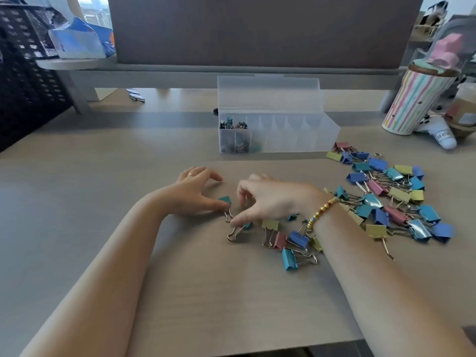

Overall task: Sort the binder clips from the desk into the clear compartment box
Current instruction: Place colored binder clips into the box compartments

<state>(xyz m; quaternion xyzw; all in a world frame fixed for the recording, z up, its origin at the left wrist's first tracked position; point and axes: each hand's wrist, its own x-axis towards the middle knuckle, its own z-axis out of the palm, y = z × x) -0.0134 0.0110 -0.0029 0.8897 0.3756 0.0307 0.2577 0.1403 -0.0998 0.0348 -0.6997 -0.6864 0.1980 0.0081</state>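
Nearest you, a small cluster of binder clips [291,240] lies on the desk [206,292] under your right wrist. Your right hand [268,199] has its fingers [239,221] curled, thumb and forefinger pinching a small teal clip [247,225] by its wire handle. Just left, your left hand [193,191] touches another teal clip [225,200] with the thumb tip, the other fingers spread apart. A bigger pile of clips [391,197] spreads to the right. Beyond stands the clear compartment box [273,130], lid up, clips in its leftmost compartments.
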